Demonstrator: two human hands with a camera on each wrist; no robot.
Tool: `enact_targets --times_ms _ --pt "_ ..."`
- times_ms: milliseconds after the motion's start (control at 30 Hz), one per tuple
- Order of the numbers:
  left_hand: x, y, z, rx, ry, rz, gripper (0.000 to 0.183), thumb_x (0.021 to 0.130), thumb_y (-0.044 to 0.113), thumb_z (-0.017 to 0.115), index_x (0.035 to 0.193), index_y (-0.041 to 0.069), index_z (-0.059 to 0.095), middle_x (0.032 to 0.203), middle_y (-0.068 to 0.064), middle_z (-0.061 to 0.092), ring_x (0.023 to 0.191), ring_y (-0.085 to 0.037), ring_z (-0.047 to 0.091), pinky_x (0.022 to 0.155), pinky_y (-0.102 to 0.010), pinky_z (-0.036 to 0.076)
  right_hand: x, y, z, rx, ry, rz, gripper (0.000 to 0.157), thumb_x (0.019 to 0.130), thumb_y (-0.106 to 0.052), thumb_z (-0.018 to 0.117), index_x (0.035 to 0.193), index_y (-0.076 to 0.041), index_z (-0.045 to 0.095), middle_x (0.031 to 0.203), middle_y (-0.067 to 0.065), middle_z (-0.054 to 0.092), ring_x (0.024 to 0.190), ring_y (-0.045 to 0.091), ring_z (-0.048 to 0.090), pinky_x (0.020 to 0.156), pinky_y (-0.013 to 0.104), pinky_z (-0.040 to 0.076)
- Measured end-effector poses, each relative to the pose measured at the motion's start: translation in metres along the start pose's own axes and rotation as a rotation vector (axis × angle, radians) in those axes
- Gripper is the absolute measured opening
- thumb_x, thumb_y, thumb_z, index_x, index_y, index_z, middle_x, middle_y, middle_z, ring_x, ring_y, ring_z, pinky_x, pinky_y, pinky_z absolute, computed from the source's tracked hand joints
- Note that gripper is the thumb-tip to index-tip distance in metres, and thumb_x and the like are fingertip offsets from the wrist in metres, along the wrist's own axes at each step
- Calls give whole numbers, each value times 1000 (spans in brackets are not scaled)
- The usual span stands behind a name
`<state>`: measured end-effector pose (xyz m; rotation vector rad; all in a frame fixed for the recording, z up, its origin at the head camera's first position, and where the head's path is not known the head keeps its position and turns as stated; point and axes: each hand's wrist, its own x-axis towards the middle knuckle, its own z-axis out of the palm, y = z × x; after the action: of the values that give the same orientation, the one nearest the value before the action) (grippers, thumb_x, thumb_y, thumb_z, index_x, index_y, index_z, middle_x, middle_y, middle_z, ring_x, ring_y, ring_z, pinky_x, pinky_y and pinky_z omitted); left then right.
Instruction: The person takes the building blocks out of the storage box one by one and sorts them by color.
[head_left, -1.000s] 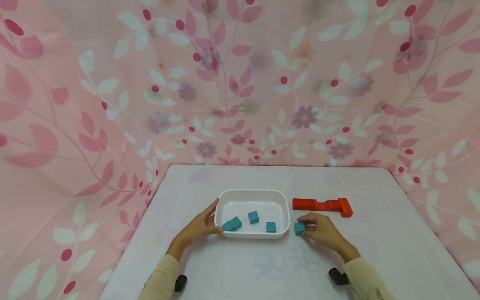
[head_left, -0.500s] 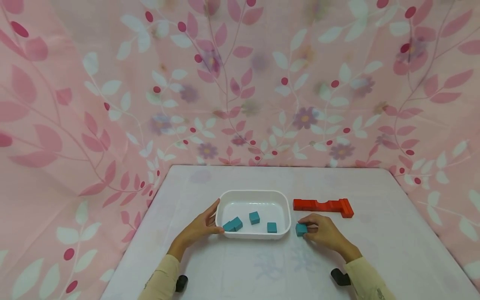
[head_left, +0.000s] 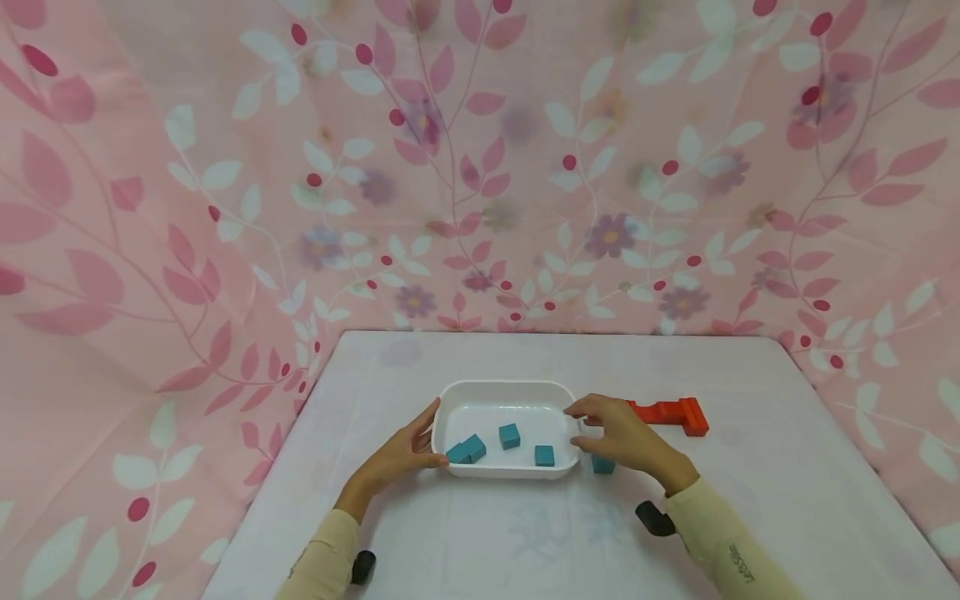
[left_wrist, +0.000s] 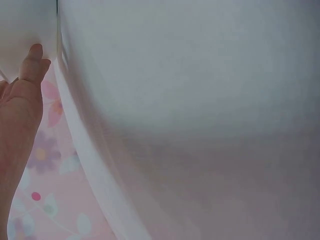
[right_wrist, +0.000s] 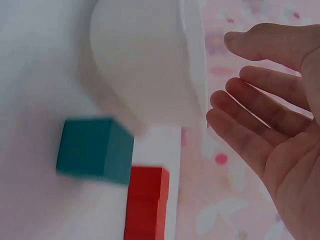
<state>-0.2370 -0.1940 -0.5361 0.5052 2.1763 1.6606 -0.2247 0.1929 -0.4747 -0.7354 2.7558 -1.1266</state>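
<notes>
The right hand [head_left: 621, 430], fingers [right_wrist: 239, 136] apart, is partly hiding one red blocky bar [head_left: 666, 413] and one teal cube [head_left: 603, 466]; the left hand [head_left: 401, 454] is gripping one white oblong tray [head_left: 480, 412] holding four teal cubes [head_left: 509, 436].

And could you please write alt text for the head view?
The left hand holds a shallow white rectangular tray containing four teal cubes. The empty right hand at its right end partly hides a fifth teal cube and red blocks.

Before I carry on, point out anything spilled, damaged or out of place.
Nothing looks spilled or damaged. One teal cube looks out of place: it sits on the table right of the white tray, while the other teal cubes lie inside.
</notes>
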Motion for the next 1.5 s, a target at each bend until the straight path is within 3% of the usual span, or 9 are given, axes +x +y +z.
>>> enact_targets --times_ms 200,400,500,633,800,1100,1500 --pt "-3 16 2 -14 -28 5 94 72 12 71 141 23 8 146 0 7 128 -27 20 96 -40 28 19 -16 21 -61 -98 -25 43 73 -31 70 111 -15 58 106 1 57 92 20 55 75 33 50" --pt "-6 21 2 -12 -25 -26 92 72 13 71 140 31 11 146 0 7 128 -26 21 97 -41 28 30 -24 37 -119 -198 6 45 71 -24 72 112 -12 59 104 1 57 93 19 53 76 32 50" --pt "-7 20 0 -18 -17 -30 93 72 13 71 140 30 10 146 2 7 128 -25 21 97 -41 28 34 -26 40 -119 -226 15 46 69 -24 74 111 -11 60 104 1 58 93 19 53 76 33 49" --pt "-3 8 0 -12 -2 -27 95 71 13 72 141 28 9 145 6 8 128 -21 21 97 -40 28 37 -24 43 -119 -250 23 46 67 -22 76 109 -10 61 102 1 60 92 18 55 75 31 50" --pt "1 -6 -1 21 26 -39 94 70 18 73 139 35 11 144 12 11 127 -15 24 96 -38 31 41 -21 47 -129 -276 9 43 66 -20 76 105 -10 64 96 1 63 85 15 56 73 29 50" --pt "0 -4 0 19 31 -35 95 70 18 73 140 33 11 144 13 11 127 -16 25 97 -38 30 48 -20 50 -155 -317 1 35 66 -17 76 98 -9 67 86 -2 64 74 13 55 73 30 51" --pt "0 -3 -1 16 28 -39 94 70 17 73 140 33 11 144 13 11 127 -16 25 97 -37 30 49 -24 52 -179 -308 -21 34 66 -16 76 98 -11 68 90 -1 64 77 17 53 78 34 49"
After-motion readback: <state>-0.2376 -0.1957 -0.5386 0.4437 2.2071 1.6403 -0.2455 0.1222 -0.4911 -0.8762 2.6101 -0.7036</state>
